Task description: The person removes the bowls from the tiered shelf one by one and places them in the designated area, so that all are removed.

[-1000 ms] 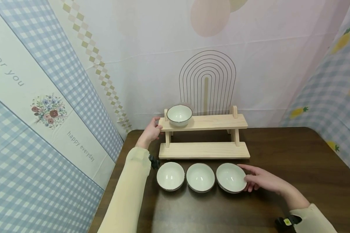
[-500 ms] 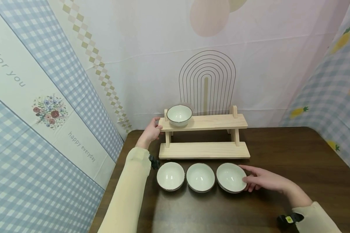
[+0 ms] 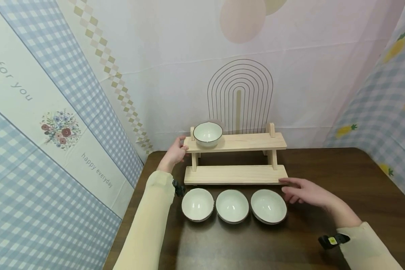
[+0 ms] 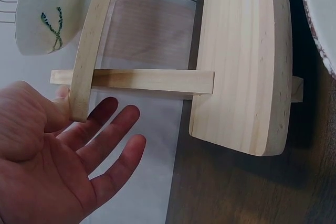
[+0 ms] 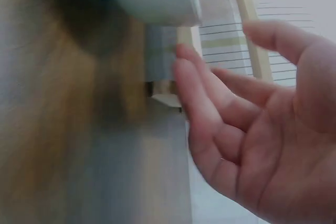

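A two-tier wooden shelf stand [image 3: 236, 174] stands on the table, one white bowl with a dark rim [image 3: 207, 135] on the left of its upper board. My left hand [image 3: 174, 153] pinches the left end of that upper board; in the left wrist view its other fingers [image 4: 118, 169] spread loosely below. Three more bowls line up before the stand: a left bowl [image 3: 197, 204], a middle bowl [image 3: 232, 206] and a right bowl [image 3: 268, 207]. My right hand [image 3: 305, 192], fingers loosely bent and holding nothing, hovers beside the right bowl, near the lower board's right end.
The brown wooden table [image 3: 324, 165] extends to the right of the stand and in front of the bowls. A patterned cloth [image 3: 175, 75] hangs behind it, with blue checked cloth [image 3: 98, 93] at the left side.
My right hand has come off the right bowl's rim and moved up and away, toward the lower board's right end. The left hand, stand and bowls stay nearly where they were.
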A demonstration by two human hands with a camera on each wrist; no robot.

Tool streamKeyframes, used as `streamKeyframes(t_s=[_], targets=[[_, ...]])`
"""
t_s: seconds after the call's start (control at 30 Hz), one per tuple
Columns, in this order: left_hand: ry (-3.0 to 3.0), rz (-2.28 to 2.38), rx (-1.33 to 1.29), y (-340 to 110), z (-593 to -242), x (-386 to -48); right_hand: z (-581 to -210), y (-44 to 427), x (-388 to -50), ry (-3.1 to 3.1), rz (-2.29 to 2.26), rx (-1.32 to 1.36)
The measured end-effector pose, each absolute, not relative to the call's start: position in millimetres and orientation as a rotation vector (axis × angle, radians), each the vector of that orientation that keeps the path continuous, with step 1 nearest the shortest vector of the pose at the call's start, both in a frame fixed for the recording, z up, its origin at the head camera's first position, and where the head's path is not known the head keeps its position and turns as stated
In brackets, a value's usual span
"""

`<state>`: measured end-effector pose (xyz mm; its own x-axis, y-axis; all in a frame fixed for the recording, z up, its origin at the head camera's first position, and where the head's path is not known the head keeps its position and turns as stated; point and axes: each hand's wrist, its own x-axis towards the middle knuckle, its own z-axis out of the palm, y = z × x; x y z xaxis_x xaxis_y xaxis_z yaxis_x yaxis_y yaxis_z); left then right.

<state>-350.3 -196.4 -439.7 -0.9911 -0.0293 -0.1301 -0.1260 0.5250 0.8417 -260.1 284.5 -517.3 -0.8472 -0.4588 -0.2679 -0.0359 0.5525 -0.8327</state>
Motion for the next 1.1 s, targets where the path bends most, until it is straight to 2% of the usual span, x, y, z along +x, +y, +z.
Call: streamKeyframes(t_s=[0.13,0.53,1.1], targets=[[2.677,1.453,-0.145,-195.4,-438.9,-350.1,-506.9,272.9,-279.4,2.408,-1.31,-0.391],[2.687,1.459,-0.167,-192.9,-439.0,-352.9,-465.7,206.5,-327.7,2.477,-1.447,-0.598],[2.659,1.501,-0.209,-188.6,-437.2,-357.0,-433.1,124.1,-375.2,2.525,-1.636,-0.541]])
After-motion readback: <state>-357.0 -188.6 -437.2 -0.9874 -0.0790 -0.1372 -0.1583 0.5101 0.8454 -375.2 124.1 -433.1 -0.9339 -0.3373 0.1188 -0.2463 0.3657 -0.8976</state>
